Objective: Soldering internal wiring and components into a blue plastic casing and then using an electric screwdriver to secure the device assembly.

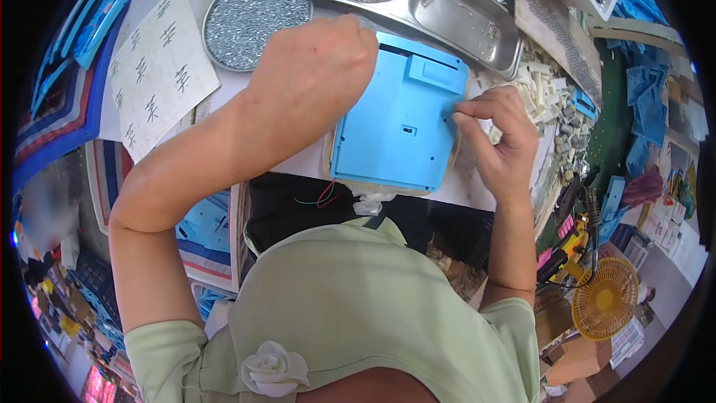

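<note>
A flat, light-blue plastic housing (384, 123) lies on the worktable in front of me, with a raised block at its top right and a small slot near its middle. Over its upper left corner is my left hand (317, 56), closed, its knuckles up; the fingertips and anything in them are hidden. At the housing's right edge my right hand (503, 130) makes a pinch of thumb and forefinger; whatever is between them is too small to name. Thin red and green wires (325, 194) hang from the housing's lower left corner.
Small metal parts fill a round tray (257, 19) beyond my left forearm. A steel compartment tray (466, 22) stands at the back. White plastic pieces (541, 86) are heaped at the right. A marked paper sheet (160, 71) lies at the left. A yellow fan (605, 298) sits lower right.
</note>
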The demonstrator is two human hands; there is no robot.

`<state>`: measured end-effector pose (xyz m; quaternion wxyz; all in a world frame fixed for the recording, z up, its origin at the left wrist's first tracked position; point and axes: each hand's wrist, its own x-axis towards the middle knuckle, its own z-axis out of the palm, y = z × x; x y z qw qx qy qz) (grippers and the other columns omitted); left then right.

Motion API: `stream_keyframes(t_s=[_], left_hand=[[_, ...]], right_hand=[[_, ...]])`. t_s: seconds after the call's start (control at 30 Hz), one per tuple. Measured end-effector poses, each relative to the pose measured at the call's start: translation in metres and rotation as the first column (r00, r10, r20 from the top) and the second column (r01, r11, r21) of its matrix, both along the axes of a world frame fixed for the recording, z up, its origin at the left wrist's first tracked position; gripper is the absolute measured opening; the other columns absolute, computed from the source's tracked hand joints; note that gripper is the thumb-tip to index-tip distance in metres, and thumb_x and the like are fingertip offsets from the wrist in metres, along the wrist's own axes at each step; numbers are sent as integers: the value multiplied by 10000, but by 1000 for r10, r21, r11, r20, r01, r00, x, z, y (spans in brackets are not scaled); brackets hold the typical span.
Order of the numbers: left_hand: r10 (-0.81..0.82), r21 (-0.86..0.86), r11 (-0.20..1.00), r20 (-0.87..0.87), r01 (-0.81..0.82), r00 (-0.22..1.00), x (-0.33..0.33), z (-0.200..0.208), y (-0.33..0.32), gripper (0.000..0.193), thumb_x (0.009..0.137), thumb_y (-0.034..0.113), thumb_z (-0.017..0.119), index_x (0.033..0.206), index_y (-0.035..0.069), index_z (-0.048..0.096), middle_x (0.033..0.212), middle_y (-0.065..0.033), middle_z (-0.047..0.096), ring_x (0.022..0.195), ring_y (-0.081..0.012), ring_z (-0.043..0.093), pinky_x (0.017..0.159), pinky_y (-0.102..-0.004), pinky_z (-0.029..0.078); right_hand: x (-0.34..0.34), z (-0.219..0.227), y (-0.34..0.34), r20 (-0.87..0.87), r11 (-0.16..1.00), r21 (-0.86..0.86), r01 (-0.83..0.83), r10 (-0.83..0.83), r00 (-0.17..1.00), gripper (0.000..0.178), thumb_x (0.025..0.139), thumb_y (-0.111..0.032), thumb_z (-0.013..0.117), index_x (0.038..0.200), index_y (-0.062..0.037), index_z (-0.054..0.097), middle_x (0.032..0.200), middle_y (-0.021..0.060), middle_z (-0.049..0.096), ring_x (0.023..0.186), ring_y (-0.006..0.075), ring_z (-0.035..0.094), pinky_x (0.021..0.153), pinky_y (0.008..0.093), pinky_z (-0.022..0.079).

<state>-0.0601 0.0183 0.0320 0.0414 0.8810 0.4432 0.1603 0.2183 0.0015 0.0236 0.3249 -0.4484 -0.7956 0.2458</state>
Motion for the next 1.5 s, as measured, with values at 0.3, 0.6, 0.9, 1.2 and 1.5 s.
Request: stream_keyframes(t_s=[0.3, 0.6, 0.9, 1.2, 1.5], left_hand=[[1, -95, 995, 86, 7, 996, -6, -4, 10, 201, 890, 168, 717, 872, 20, 582, 830, -135, 606, 808, -345, 651, 684, -436, 521], [329, 7, 944, -69, -329, 942, -86, -17, 15, 161, 868, 147, 739, 969, 29, 698, 913, -131, 665, 862, -327, 660, 765, -389, 516], [398, -182, 916, 308, -357, 864, -66, -11, -9, 107, 882, 88, 704, 915, -13, 687, 888, -84, 672, 820, -216, 640, 750, -335, 486], [411, -696, 483, 716, 531, 564, 24, 26, -68, 19, 896, -4, 723, 906, 0, 708, 871, -33, 628, 761, -98, 542, 656, -245, 411], [564, -683, 278, 685, 675, 461, 20, 24, -68, 73, 919, 41, 741, 895, -18, 703, 877, -35, 629, 792, -96, 570, 674, -260, 433]], right_hand=[[-4, -14, -10, -33, 999, -45, 19, -21, 999, 153, 740, -11, 821, 877, -46, 762, 820, 59, 691, 814, 232, 586, 767, 347, 461], [3, -18, -16, -148, 974, -228, 16, -51, 988, 221, 737, -2, 817, 948, -52, 777, 840, 62, 685, 819, 201, 591, 778, 331, 453], [13, -7, -14, -151, 993, -108, 54, -70, 986, 226, 747, -5, 803, 967, -44, 770, 858, 78, 693, 800, 221, 622, 768, 338, 473], [-17, 22, -36, -358, 953, 51, -298, 296, 886, 237, 742, -23, 842, 960, -48, 750, 873, 76, 691, 779, 260, 610, 689, 352, 491], [-25, 28, -39, -414, 925, -36, -379, 331, 848, 220, 755, -24, 829, 937, -33, 705, 848, 84, 678, 763, 263, 608, 666, 347, 485]])
